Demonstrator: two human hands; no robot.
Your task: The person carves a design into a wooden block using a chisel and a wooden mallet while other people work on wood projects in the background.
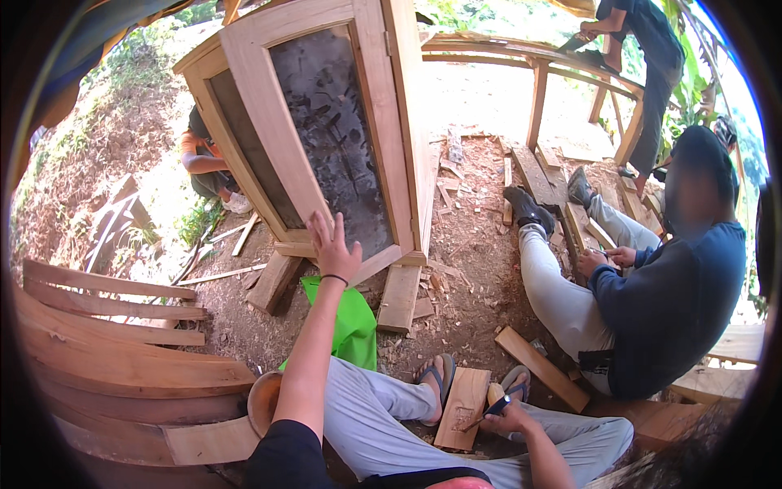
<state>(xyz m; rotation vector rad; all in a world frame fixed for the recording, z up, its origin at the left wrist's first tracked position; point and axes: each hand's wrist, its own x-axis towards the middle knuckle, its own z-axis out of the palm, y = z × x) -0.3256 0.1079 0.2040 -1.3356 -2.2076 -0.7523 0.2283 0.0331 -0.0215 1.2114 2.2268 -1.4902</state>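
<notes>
A wooden cabinet [413, 138] stands before me, propped on wooden blocks. One of its doors [285, 130], a pale frame around a dark panel, hangs ajar toward me. My left hand [336, 251] is stretched out with spread fingers against the lower part of this door's frame. Low between my sandalled feet lies a short wooden board [466, 391] with a shallow recess cut in it. Over that board, my right hand [509, 418] is closed around a chisel-like tool [496, 406] with a blue and black handle. A pale wooden piece beside it is partly hidden.
A bright green cloth or bag [346, 330] lies below the cabinet. Curved planks [130, 342] are stacked at left. A seated person [672, 293] works with both hands at right; another stands by a wooden frame [538, 106]. Someone crouches behind the cabinet. Chips litter the ground.
</notes>
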